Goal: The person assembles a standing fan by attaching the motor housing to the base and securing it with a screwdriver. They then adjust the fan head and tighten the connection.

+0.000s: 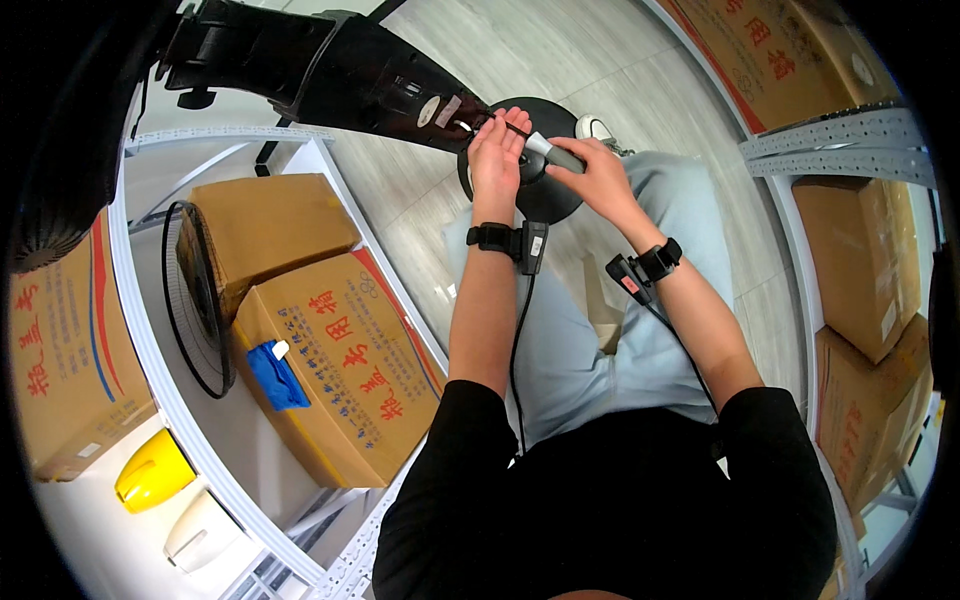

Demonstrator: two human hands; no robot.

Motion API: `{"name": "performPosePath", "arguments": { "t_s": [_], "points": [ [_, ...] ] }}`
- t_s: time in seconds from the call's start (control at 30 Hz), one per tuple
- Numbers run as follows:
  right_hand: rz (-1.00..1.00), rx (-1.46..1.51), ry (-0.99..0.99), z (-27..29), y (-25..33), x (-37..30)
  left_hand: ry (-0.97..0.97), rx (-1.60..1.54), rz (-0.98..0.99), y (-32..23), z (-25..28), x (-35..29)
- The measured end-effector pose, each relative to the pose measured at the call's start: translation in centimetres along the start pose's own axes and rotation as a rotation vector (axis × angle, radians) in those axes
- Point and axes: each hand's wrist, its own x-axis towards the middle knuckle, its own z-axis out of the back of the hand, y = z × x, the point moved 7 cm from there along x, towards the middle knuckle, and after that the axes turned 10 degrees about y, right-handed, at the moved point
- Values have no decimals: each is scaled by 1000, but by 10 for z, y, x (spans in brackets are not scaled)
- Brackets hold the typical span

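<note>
My right hand [600, 178] is closed round the grey handle of a hand tool [566, 159], which has a pale collar and a thin dark front end; its exact kind is unclear. The dark end reaches across the fingers of my left hand [497, 158], which is palm up with its fingers stretched out. Just beyond my left fingertips is the glossy black body of a standing fan [395, 85], tilted across the upper left. A round black base [560, 205] lies on the floor beneath both hands.
At left, a white metal shelf [285, 505] holds cardboard boxes [345, 370], a round black fan grille [185, 330], a blue cloth [275, 375], and yellow [155, 470] and white [200, 532] plastic pieces. Another rack [840, 155] with boxes stands at right. Cabled black straps [505, 240] circle my wrists.
</note>
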Motion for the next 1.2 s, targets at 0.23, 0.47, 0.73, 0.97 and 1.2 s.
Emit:
{"name": "performPosePath", "arguments": {
  "t_s": [0.23,0.47,0.73,0.97,1.2],
  "points": [
    [-323,601,238,-27,-26,3,-2,-5,22,0,2,0],
    [198,-127,-171,-4,1,-1,-7,21,41,2,3,0],
    [-38,150,48,-20,-25,9,2,45,31,2,0,-1],
    [-313,729,278,-34,-41,13,-3,51,22,0,-1,-1],
    [-267,595,247,-20,-30,8,-14,5,79,5,4,-1]
  ]
}}
